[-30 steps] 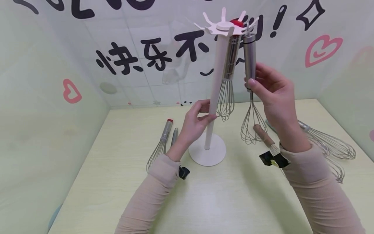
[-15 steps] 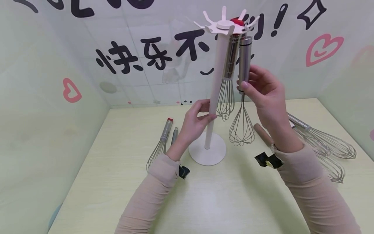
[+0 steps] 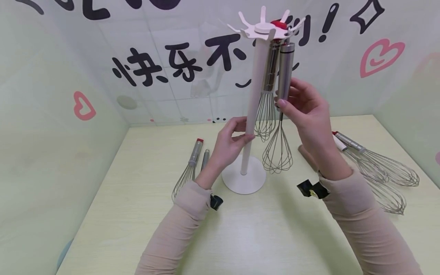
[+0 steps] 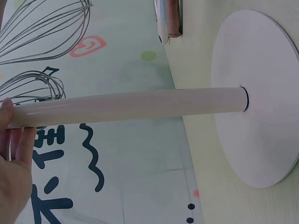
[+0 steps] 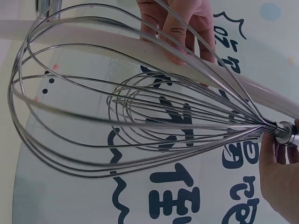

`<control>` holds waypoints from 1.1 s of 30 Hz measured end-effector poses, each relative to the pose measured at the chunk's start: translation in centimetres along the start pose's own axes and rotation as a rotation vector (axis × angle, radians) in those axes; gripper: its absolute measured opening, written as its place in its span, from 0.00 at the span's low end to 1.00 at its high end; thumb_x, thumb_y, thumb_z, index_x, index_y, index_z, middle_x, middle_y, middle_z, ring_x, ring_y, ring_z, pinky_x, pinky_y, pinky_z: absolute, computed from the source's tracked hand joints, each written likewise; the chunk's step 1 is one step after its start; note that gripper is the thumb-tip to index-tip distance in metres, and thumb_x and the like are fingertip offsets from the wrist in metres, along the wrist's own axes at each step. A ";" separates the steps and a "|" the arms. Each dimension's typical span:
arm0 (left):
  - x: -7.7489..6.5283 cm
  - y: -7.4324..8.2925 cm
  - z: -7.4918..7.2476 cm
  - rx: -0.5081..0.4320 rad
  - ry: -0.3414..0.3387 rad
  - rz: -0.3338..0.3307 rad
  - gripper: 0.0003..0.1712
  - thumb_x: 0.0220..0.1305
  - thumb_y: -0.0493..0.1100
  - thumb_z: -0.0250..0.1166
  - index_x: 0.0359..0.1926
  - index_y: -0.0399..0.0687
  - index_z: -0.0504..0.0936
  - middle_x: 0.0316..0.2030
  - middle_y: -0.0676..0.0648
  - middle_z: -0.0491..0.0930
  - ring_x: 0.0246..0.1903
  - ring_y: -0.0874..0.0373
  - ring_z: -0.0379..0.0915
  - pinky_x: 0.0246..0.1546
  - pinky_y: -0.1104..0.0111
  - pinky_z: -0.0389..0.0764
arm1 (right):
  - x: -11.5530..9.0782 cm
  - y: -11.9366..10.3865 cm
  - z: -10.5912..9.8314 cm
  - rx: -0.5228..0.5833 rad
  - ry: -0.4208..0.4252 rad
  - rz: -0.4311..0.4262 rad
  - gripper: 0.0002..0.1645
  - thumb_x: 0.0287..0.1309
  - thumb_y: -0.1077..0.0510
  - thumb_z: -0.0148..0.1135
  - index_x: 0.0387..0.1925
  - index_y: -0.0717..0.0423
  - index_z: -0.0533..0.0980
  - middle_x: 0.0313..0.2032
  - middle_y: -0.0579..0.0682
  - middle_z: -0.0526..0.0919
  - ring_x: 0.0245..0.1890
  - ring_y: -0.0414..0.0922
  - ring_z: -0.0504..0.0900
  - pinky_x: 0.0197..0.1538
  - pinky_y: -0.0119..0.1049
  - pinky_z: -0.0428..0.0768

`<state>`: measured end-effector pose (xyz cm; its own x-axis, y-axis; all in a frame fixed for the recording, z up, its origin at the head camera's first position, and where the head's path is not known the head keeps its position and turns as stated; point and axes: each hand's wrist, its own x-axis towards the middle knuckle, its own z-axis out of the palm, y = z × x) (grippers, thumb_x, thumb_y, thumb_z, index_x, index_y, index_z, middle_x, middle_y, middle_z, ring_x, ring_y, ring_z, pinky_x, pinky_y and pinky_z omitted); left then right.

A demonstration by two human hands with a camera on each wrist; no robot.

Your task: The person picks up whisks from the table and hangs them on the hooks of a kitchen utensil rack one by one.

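My right hand (image 3: 307,110) pinches the lower handle of a steel whisk (image 3: 285,68), which hangs wires down. The loop at its top overlaps a hook of the white stand (image 3: 252,88) in the head view. Around the stand's pole, my left hand (image 3: 231,143) keeps its thumb and fingers curled, also seen in the left wrist view. Another whisk, with a red cap (image 3: 279,24), hangs from the stand just behind. In the right wrist view, the held whisk's wires (image 5: 117,123) fill the foreground, with the hanging whisk's smaller wires behind.
Left of the stand's round base (image 3: 244,187) lie a red-capped whisk (image 3: 196,152) and a metal handle (image 3: 205,157), partly behind the left arm. Several whisks (image 3: 385,164) lie at the right, near a brown handle (image 3: 307,157). A printed wall stands behind the table (image 3: 137,183).
My right hand has moved left with the whisk, bringing its loop from the hook's outer part in toward the stand's centre. My left hand stays on the pole.
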<state>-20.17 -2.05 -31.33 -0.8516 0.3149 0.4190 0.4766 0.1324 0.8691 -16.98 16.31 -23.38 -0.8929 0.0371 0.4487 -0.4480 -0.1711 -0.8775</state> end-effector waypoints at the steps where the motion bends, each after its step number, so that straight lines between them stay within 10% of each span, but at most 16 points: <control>1: 0.0 0.0 0.0 0.000 0.000 -0.001 0.25 0.59 0.30 0.64 0.57 0.32 0.69 0.48 0.34 0.75 0.50 0.44 0.75 0.52 0.68 0.84 | 0.0 0.1 0.0 0.007 -0.004 0.007 0.24 0.58 0.71 0.59 0.55 0.51 0.75 0.47 0.48 0.81 0.45 0.43 0.79 0.48 0.25 0.83; 33: -0.1 0.0 0.1 0.012 0.005 -0.008 0.25 0.60 0.30 0.63 0.58 0.33 0.69 0.48 0.34 0.75 0.50 0.44 0.75 0.53 0.67 0.84 | -0.9 1.3 -2.1 0.020 -0.022 0.094 0.15 0.63 0.65 0.58 0.50 0.50 0.77 0.43 0.46 0.80 0.45 0.39 0.79 0.51 0.25 0.84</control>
<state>-20.07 -2.00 -31.41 -0.8563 0.3090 0.4138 0.4727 0.1461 0.8690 -16.85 18.15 -25.29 -0.9297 -0.0019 0.3684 -0.3612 -0.1925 -0.9124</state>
